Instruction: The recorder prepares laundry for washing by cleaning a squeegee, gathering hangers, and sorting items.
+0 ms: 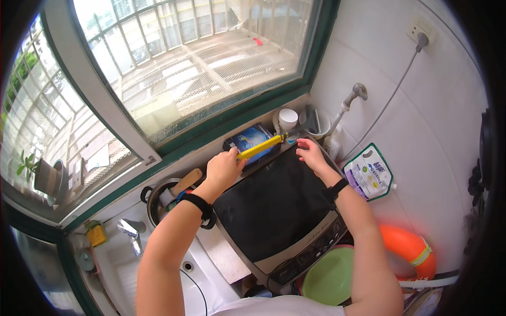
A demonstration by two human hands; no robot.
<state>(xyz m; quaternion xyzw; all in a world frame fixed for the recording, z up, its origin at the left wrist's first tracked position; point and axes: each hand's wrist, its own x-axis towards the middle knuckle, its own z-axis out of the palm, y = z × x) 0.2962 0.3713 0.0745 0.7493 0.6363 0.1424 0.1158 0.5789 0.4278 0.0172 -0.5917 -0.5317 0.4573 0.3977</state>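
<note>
My left hand (224,169) is closed around the lower end of a yellow handle (259,148). That handle slants up to the right into a dark grey neck and a flat, squeegee-like head (312,120), which rests in or over a white tub (326,122). My right hand (311,157) holds nothing, its fingers apart and curved, just below the tool's neck. Both hands are above the back part of a top-loading washing machine with a dark lid (272,209). Behind the handle sits a blue and black box (253,138), partly covered by it.
A pot (152,203) with brushes stands left of the washer, beside a white sink (213,272) and its chrome tap (132,233). Right are a detergent pouch (367,173), an orange lifebuoy (409,245), a green basin (330,276) and a water tap (359,91). A window (197,71) spans behind.
</note>
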